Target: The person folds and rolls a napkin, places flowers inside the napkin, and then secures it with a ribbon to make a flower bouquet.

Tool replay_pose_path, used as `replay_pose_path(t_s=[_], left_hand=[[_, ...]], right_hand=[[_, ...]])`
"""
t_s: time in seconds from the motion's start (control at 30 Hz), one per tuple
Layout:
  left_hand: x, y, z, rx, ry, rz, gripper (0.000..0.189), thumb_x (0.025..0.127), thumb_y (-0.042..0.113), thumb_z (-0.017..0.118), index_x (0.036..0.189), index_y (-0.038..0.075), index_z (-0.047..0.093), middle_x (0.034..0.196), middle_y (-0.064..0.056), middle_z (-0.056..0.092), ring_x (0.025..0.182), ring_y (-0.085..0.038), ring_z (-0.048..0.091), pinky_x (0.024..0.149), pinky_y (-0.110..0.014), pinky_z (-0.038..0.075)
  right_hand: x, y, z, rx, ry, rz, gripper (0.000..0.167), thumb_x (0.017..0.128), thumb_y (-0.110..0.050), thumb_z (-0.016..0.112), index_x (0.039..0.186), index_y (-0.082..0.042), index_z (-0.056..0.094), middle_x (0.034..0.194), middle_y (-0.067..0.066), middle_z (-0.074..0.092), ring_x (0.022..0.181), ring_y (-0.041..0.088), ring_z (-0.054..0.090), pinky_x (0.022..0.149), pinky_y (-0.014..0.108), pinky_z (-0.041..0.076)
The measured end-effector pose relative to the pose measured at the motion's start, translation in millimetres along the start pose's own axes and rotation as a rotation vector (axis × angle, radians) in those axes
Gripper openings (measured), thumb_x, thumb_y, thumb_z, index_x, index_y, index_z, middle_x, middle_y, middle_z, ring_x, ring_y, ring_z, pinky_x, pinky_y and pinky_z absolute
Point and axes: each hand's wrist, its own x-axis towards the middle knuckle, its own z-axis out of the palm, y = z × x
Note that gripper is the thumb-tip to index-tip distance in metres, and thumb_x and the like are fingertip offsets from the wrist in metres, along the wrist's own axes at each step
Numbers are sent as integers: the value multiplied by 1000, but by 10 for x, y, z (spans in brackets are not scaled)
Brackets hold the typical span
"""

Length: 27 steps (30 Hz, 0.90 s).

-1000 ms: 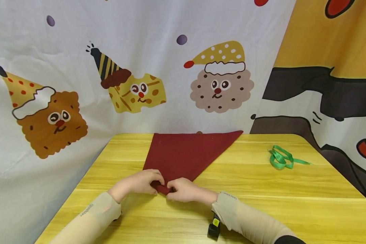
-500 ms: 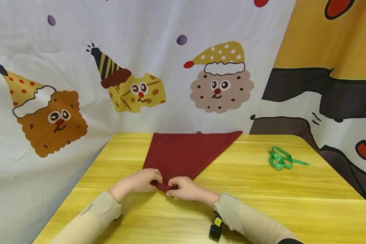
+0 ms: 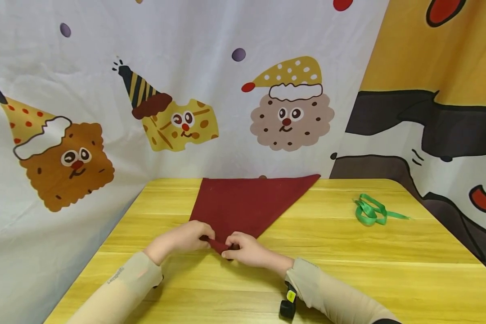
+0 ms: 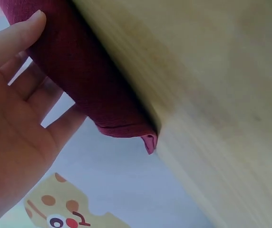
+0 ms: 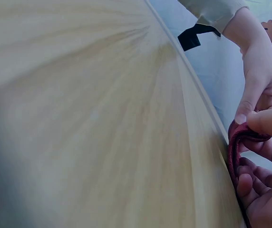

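A dark red cloth (image 3: 243,207) lies on the wooden table, its far side wide and its right edge slanting to a point. Its near end is folded up into a thick band between both hands. My left hand (image 3: 192,236) grips the left part of this band; in the left wrist view the thumb (image 4: 19,35) presses on the cloth (image 4: 86,78) with the fingers behind it. My right hand (image 3: 247,250) pinches the right part. In the right wrist view, the fold (image 5: 236,142) curls over between the two hands, which nearly meet.
A loosely coiled green ribbon (image 3: 370,211) lies at the right of the wooden table (image 3: 328,261). Behind the table hangs a curtain (image 3: 227,27) printed with cartoon biscuits and cheese. A black wrist device (image 3: 288,306) hangs below the right sleeve.
Both hands have moved slightly away from the body, carrying the cloth's near fold with them. The fold has turned up a little more. The ribbon still lies in its place.
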Motion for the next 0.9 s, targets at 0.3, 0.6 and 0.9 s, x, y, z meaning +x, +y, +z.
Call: replay_pose_path(t_s=[0.3,0.6,0.9], left_hand=[[80,18,-97,-24,-38,-2,16,93,9,65,80,18,61,75,13,53,67,-6,45,66,-27,41],[196,21,-126,13,-21,-19,11,94,13,65,85,19,63,77,14,55,70,-7,48,70,-27,43],[302,48,-155,23,-14,-24,7,94,12,64,89,15,67,79,13,58,68,-7,49,68,-28,44]], right_hand=[[-40,4,-46,17,10,15,13,90,-22,69,81,-17,62,77,-10,53,64,3,45,59,21,39],[-53,20,-92,218,25,86,15,94,-14,64,83,-7,58,74,2,66,59,11,59,53,24,48],[-74,38,-149,289,32,123,15,95,-14,61,84,-4,56,77,10,68,60,21,62,55,30,52]])
